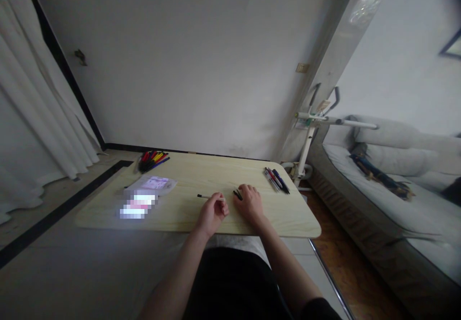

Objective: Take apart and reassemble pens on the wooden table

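A thin pen (203, 196) with a pale barrel and a black end is in my left hand (213, 210). The fingers of that hand are curled closed around it, just above the table. My right hand (251, 203) lies palm down on the tabletop, its fingers apart and reaching forward. Close against its thumb side are small black pieces (237, 194), like pen parts or caps; their exact kind is too small to make out. Both hands are over the light wooden table (194, 173), near its front edge.
At the table's far left sits a bundle of coloured pens (153, 160). Nearer are a clear plastic bag (163, 185) and a bright blurred screen (139, 206). Several pens (276, 180) lie at the right. Beyond stand white exercise equipment (306, 152) and a grey sofa (382, 176).
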The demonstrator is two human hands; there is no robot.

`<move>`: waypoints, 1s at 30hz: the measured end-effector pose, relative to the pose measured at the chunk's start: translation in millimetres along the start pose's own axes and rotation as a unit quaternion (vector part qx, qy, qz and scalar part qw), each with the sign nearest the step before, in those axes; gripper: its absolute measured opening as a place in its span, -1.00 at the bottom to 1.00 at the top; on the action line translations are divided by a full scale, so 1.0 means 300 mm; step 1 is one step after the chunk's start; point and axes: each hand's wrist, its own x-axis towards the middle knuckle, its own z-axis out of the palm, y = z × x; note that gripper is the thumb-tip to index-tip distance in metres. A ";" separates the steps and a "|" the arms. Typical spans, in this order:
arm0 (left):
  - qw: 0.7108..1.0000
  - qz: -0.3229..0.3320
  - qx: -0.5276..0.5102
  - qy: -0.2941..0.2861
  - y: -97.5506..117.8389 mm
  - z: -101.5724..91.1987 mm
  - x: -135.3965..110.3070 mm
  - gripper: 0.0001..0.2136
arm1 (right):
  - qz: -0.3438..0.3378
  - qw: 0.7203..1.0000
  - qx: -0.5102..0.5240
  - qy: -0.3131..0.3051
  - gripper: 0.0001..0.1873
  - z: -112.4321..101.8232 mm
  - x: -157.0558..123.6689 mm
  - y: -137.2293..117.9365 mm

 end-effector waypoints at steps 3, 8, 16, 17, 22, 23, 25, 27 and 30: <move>1.000 0.000 -0.005 -0.004 0.000 -0.001 0.000 -0.85 | 0.000 1.000 -0.001 -0.002 -0.74 -0.001 0.004 -0.002; 1.000 0.003 -0.003 -0.001 -0.002 -0.001 0.000 -0.86 | 0.008 1.000 -0.007 -0.016 -0.72 -0.009 0.008 -0.009; 1.000 0.004 -0.004 0.001 0.000 0.000 0.002 -0.87 | 0.021 0.999 -0.025 -0.016 -0.73 -0.015 0.009 -0.022; 1.000 0.004 -0.004 0.001 0.000 0.000 0.001 -0.87 | 0.019 0.999 -0.023 -0.011 -0.73 -0.015 0.008 -0.021; 1.000 0.005 -0.001 -0.004 0.000 -0.001 -0.001 -0.87 | 0.017 0.998 0.045 0.042 -0.75 -0.031 0.005 -0.011; 1.000 0.005 0.001 -0.003 0.000 -0.002 0.000 -0.87 | 0.017 0.995 0.072 0.061 -0.78 -0.042 0.006 -0.014; 1.000 0.007 0.005 0.002 -0.001 -0.003 0.001 -0.88 | 0.016 0.985 0.142 0.102 -0.84 -0.076 0.005 -0.033; 1.000 0.008 0.009 0.014 -0.001 -0.001 0.002 -0.89 | 0.006 0.966 0.227 0.121 -0.87 -0.130 -0.007 -0.074; 0.999 0.011 0.024 0.033 0.003 0.008 -0.003 -0.90 | -0.039 0.926 0.361 0.100 -0.86 -0.245 -0.054 -0.173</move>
